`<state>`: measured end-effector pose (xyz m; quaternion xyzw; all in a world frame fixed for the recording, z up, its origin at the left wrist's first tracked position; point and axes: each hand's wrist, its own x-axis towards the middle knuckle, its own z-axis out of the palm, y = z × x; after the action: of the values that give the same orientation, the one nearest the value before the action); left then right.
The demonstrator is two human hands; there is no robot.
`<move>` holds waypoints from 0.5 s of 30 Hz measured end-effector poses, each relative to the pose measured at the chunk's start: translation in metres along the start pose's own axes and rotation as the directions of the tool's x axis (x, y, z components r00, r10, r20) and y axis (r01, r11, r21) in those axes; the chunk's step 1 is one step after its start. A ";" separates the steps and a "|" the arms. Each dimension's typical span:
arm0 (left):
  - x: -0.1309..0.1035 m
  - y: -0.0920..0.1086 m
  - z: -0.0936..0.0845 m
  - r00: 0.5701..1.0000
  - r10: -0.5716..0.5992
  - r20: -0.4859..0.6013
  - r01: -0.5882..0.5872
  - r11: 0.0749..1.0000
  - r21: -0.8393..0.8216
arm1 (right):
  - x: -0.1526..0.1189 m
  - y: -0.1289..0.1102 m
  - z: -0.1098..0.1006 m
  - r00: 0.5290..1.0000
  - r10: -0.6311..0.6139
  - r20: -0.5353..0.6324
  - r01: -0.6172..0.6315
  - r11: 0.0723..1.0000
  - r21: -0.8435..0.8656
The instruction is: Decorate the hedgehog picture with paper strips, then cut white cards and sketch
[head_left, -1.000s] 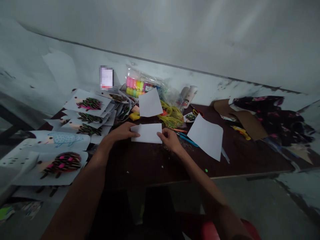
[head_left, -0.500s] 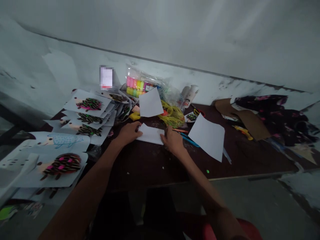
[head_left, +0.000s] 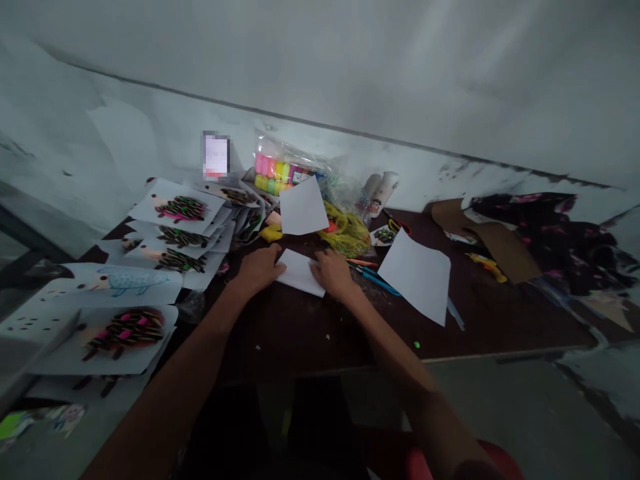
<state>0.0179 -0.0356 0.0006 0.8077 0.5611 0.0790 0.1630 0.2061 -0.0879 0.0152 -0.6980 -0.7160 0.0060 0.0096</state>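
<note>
A small white paper (head_left: 299, 272), which looks folded, lies on the dark table between my two hands. My left hand (head_left: 257, 270) is at its left end, with the thumb on the edge and the fingers bent beyond it. At the right end my right hand (head_left: 334, 272) grips the paper, thumb over the edge and fingers curled down. To the right lies a larger white sheet (head_left: 417, 277), and another white sheet (head_left: 303, 208) leans behind the paper. A yellow net bag (head_left: 349, 230) sits just past my right hand, near blue scissors (head_left: 377, 279).
Stacked hedgehog pictures (head_left: 180, 208) fill the left side. A clear bag of coloured clay (head_left: 273, 173) stands against the wall. Red-handled scissors (head_left: 403, 225), brown cardboard (head_left: 503, 250) and dark flowered cloth (head_left: 565, 240) lie to the right.
My right hand has shifted slightly left over the paper, its fingers now lower and flatter. The paper has turned a little, its right end nearer me. My left hand stays nearly in place.
</note>
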 end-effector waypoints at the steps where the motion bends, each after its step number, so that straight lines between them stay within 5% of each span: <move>1: 0.001 -0.001 0.001 1.000 -0.001 -0.001 0.001 1.000 -0.005 | 0.001 0.003 0.001 1.000 0.006 0.008 -0.006 0.999 0.039; 5: 0.005 -0.008 0.006 0.998 0.020 -0.066 -0.028 0.992 -0.122 | 0.009 0.018 0.005 0.999 -0.012 -0.044 0.026 0.944 0.328; 9: 0.012 -0.014 0.008 0.979 -0.003 -0.203 -0.087 0.895 -0.438 | 0.016 0.030 0.010 0.990 -0.010 -0.144 0.107 0.715 0.691; 12: 0.016 -0.012 0.006 0.977 -0.128 -0.170 -0.059 0.606 -0.793 | 0.018 0.032 0.013 0.983 0.083 -0.165 0.104 0.489 0.866; 15: 0.016 -0.008 0.004 0.983 -0.183 0.011 0.052 0.221 -0.974 | 0.018 0.028 0.017 0.968 0.167 -0.186 0.121 0.339 0.933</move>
<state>0.0181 -0.0188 -0.0063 0.4823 0.4580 0.4396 0.6036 0.2330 -0.0691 -0.0024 -0.5700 -0.5642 0.3291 0.4984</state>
